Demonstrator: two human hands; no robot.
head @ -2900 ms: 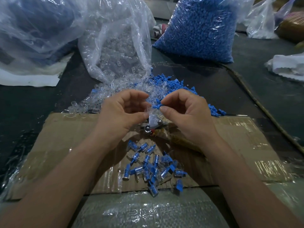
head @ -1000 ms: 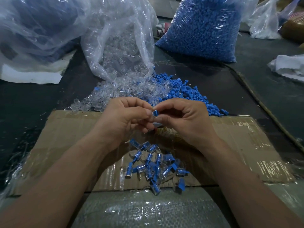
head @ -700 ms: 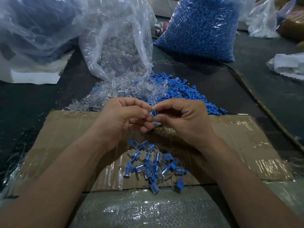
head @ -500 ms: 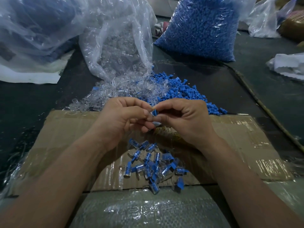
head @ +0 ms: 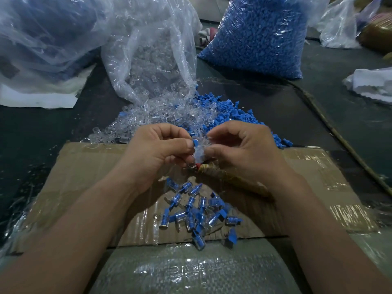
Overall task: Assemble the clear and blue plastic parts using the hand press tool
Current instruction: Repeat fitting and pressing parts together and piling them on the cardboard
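Blue part (head: 195,143), clear part (head: 199,153) between fingers (head: 182,145)

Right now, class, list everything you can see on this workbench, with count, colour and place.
Bag of blue parts: one, clear film, blue fill, far right.
Bag of clear parts: one, clear, open, far centre.
Large bag: one, clear, dark contents, far left.
Cardboard: one sheet, brown, centre.
Loose clear parts: heap, clear, beyond the cardboard.
Loose blue parts: heap, blue, right of the clear heap.
Assembled pieces: heap, clear and blue, on the cardboard.
Hand press tool: one, metal and red, mostly hidden, mid-cardboard.
Blue part: one, blue, held above the tool.
Clear part: one, clear, just below it.
Left hand: one, pinches the blue part.
Right hand: one, pinches the clear part.
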